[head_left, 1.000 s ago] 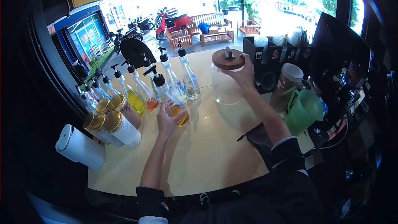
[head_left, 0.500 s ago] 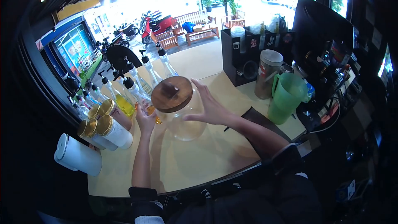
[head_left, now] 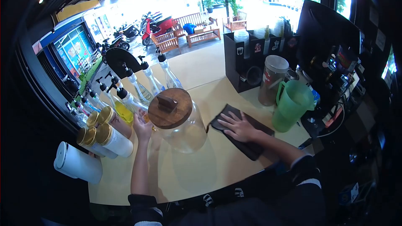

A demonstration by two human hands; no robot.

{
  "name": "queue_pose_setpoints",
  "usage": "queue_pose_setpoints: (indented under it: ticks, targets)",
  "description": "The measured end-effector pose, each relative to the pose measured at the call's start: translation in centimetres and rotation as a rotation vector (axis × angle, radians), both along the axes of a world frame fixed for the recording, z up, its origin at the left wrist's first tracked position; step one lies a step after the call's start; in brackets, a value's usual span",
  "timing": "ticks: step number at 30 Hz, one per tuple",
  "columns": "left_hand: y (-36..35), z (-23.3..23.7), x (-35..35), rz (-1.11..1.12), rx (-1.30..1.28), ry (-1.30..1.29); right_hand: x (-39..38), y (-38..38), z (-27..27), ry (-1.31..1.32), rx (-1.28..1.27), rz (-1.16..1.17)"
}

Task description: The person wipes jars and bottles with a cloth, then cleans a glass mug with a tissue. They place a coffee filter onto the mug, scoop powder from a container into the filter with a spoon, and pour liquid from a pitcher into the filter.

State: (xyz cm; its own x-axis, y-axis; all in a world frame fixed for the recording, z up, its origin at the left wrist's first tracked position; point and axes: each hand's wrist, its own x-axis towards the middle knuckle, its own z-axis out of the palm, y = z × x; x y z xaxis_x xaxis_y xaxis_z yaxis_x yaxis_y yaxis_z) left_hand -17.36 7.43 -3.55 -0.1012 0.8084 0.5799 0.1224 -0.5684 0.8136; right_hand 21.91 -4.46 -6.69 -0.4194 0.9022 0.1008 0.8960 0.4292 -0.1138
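Note:
A large clear glass jar (head_left: 184, 138) with a round wooden lid (head_left: 170, 108) stands on the counter in front of me. My left hand (head_left: 143, 127) is upright at the jar's left side, fingers loosely spread, some of them hidden near the lid's edge and an amber syrup bottle. To the right of the jar, my right hand (head_left: 238, 126) lies flat with spread fingers on a folded black cloth (head_left: 251, 145). Several pump bottles (head_left: 130, 100) are lined up behind and left of the jar.
Gold-lidded canisters (head_left: 114, 139) and a white tumbler (head_left: 79, 163) crowd the counter's left side. At right are a green pitcher (head_left: 292, 106), a tall lidded canister (head_left: 273, 79) and a black cup organizer (head_left: 240, 69). The counter's front edge (head_left: 197, 197) curves close to me.
My right hand has left the jar and come down onto the black cloth, which now lies further left. The jar sits a little nearer; my left hand stays beside it.

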Motion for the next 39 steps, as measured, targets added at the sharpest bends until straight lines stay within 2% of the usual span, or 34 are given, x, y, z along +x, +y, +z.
queue_pose_setpoints:
  ticks: [3,5,8,11,13,15,16,17,19,21,23,25,26,27,29,32,36,39]
  targets:
    - [-0.5,-0.5,-1.1,-0.020,-0.016,0.018,-2.3,7.2,0.5,0.043,-0.042,0.024]
    - [-0.5,-1.1,-1.7,-0.008,-0.003,0.076,-2.9,12.7,1.2,0.069,-0.096,-0.043]
    - [-1.3,-1.2,-2.5,0.020,-0.053,0.091,-3.0,21.3,0.1,0.106,-0.034,-0.396]
    - [-1.9,-0.6,-2.8,0.061,-0.065,0.094,-5.0,21.6,0.3,0.057,-0.009,-0.335]
    - [-1.7,-0.5,-2.9,0.081,-0.090,0.069,-4.7,19.8,-0.1,0.057,-0.034,-0.014]
    - [-1.3,-0.4,-3.2,0.093,-0.095,0.100,-3.5,20.9,0.7,0.050,-0.035,-0.018]
    - [-1.4,-0.5,-3.3,0.105,-0.096,0.139,-3.3,21.6,1.4,0.092,-0.036,-0.197]
    - [-1.6,-0.6,-3.4,0.105,-0.097,0.140,-3.0,24.1,-0.1,0.133,0.030,-0.424]
    - [-1.5,-0.6,-3.2,0.058,-0.066,0.055,-4.4,25.0,0.0,0.117,0.006,-0.595]
    - [-1.8,-0.4,-3.4,0.060,-0.061,0.091,-5.9,23.5,-0.8,0.100,0.029,-0.468]
    - [-0.9,-0.2,-3.3,0.053,-0.040,0.110,-6.4,19.2,0.2,0.084,-0.018,-0.139]
    - [-0.8,-0.5,-3.5,0.127,-0.167,0.100,-4.7,19.1,0.4,0.078,0.006,-0.066]
    - [-0.8,-0.5,-3.2,0.098,-0.050,0.137,-4.0,19.8,0.8,0.089,-0.006,-0.207]
    - [-1.3,-0.3,-2.9,0.094,-0.052,0.142,-3.0,21.6,0.2,0.136,0.037,-0.379]
    - [-1.6,0.3,-2.2,0.059,-0.086,0.061,-2.3,23.0,-0.2,0.129,0.033,-0.558]
    - [-1.4,0.0,-2.7,0.063,-0.093,0.109,-2.2,20.0,-1.3,0.167,0.095,-0.554]
    - [-0.2,-1.3,-3.2,0.024,-0.050,0.104,-1.2,7.8,-1.3,0.139,0.070,-0.439]
    - [-0.3,-1.1,-2.5,-0.006,-0.079,0.006,-0.5,4.1,-1.1,0.082,0.058,-0.388]
